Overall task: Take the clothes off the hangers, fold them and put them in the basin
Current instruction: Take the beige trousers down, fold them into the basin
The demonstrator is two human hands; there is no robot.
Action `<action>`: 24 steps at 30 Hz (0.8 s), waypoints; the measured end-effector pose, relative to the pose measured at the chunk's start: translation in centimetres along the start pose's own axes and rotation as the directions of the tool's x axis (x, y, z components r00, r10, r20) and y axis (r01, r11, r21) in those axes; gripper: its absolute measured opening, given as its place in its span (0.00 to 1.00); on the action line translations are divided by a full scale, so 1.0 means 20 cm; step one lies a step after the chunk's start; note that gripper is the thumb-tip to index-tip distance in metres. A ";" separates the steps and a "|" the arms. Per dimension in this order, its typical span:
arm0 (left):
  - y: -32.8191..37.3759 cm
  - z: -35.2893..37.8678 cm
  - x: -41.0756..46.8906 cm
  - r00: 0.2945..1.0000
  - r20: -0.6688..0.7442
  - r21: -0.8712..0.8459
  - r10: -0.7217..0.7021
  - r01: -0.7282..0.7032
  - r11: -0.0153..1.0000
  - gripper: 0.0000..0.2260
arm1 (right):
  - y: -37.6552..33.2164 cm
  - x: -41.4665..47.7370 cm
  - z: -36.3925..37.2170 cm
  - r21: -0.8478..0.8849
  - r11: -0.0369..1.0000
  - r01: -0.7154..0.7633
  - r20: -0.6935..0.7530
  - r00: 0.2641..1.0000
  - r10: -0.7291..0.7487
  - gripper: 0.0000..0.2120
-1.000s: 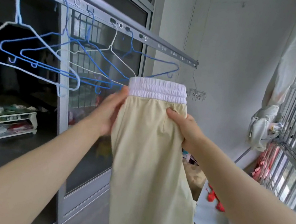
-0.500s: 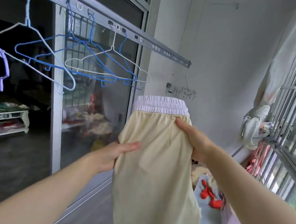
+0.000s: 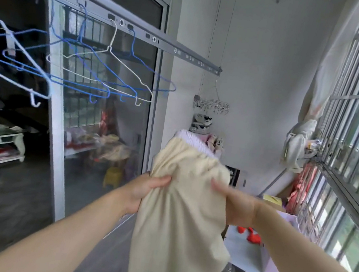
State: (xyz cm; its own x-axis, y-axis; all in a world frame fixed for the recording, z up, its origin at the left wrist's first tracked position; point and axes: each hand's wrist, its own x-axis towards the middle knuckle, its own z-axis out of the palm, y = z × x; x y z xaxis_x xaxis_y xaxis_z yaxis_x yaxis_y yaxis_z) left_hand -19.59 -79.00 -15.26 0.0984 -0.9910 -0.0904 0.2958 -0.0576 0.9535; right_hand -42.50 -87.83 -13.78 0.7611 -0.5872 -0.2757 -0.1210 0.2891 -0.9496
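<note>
Cream trousers (image 3: 182, 218), white elastic waistband, hanging limp, seemingly creased, both hands' fingers clamped on them

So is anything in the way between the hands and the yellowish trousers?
No. The left hand and right hand both grip the trousers directly, one each side. The basin is not in view.
</note>
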 end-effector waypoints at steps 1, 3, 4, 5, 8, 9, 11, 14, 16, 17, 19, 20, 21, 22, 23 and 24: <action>0.00 0.00 0.01 1.000 -0.013 -0.010 0.003 -0.003 1.000 0.08 | 0.06 0.00 -0.01 -0.061 0.997 -0.038 0.028 0.999 0.040 0.39; -0.02 -0.01 0.03 0.998 -0.054 -0.008 -0.009 0.009 1.000 0.07 | 0.14 0.05 -0.04 -0.115 0.991 -0.065 -0.019 0.998 0.063 0.35; -0.03 -0.03 0.04 0.997 -0.070 -0.004 -0.027 0.026 1.000 0.07 | 0.16 0.08 -0.05 -0.097 0.993 -0.072 -0.089 0.994 0.063 0.33; -0.04 -0.04 0.04 0.996 -0.079 0.002 -0.048 0.048 0.999 0.08 | 0.16 0.10 -0.04 -0.078 0.994 -0.077 -0.166 0.984 0.063 0.31; -0.06 -0.07 0.06 0.988 -0.120 0.047 -0.094 0.100 0.994 0.07 | 0.17 0.15 -0.04 -0.035 0.998 -0.044 -0.324 0.946 0.031 0.27; -0.05 -0.07 0.07 0.985 -0.137 0.053 -0.107 0.115 0.992 0.07 | 0.17 0.17 -0.03 -0.010 1.000 -0.011 -0.354 0.935 0.007 0.30; -0.04 -0.08 0.07 0.971 -0.197 0.064 -0.138 0.153 0.986 0.07 | 0.17 0.19 -0.01 0.033 0.996 0.078 -0.402 0.914 -0.059 0.37; -0.03 -0.12 0.08 0.934 -0.320 0.093 -0.157 0.196 0.976 0.04 | 0.16 0.20 0.02 -0.047 0.985 0.165 -0.432 0.886 -0.169 0.34; -0.03 -0.16 0.08 0.915 -0.385 0.123 -0.123 0.183 0.975 0.05 | 0.15 0.21 0.04 -0.129 0.975 0.182 -0.382 0.898 -0.219 0.24; -0.03 -0.16 0.08 0.912 -0.399 0.133 -0.092 0.157 0.979 0.07 | 0.15 0.22 0.04 -0.163 0.971 0.173 -0.347 0.912 -0.221 0.21; -0.04 -0.18 0.08 0.913 -0.407 0.177 -0.028 0.109 0.978 0.15 | 0.15 0.24 0.04 -0.195 0.971 0.140 -0.312 0.930 -0.197 0.18; -0.03 -0.19 0.08 0.920 -0.391 0.223 -0.003 0.098 0.970 0.16 | 0.15 0.24 0.03 -0.203 0.971 0.126 -0.308 0.933 -0.185 0.18; -0.03 -0.19 0.07 0.928 -0.372 0.272 0.010 0.098 0.957 0.14 | 0.14 0.24 0.03 -0.220 0.969 0.114 -0.309 0.934 -0.180 0.19; -0.03 -0.19 0.06 0.934 -0.356 0.315 0.016 0.104 0.943 0.11 | 0.14 0.24 0.03 -0.261 0.960 0.106 -0.306 0.934 -0.186 0.21; -0.04 -0.19 0.05 0.936 -0.351 0.330 0.013 0.111 0.937 0.11 | 0.13 0.24 0.04 -0.342 0.936 0.087 -0.294 0.936 -0.195 0.26; -0.03 -0.19 0.04 0.936 -0.352 0.328 0.005 0.119 0.937 0.11 | 0.12 0.24 0.05 -0.481 0.876 0.043 -0.284 0.937 -0.202 0.30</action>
State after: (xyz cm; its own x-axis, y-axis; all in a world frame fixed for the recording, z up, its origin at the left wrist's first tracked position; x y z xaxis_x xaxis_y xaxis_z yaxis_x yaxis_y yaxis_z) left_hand -16.20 -79.26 -17.06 0.4278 -0.8855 -0.1815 -0.0222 -0.2110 0.9772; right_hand -38.61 -89.21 -17.32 0.5570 -0.8233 -0.1089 -0.3798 -0.1359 -0.9150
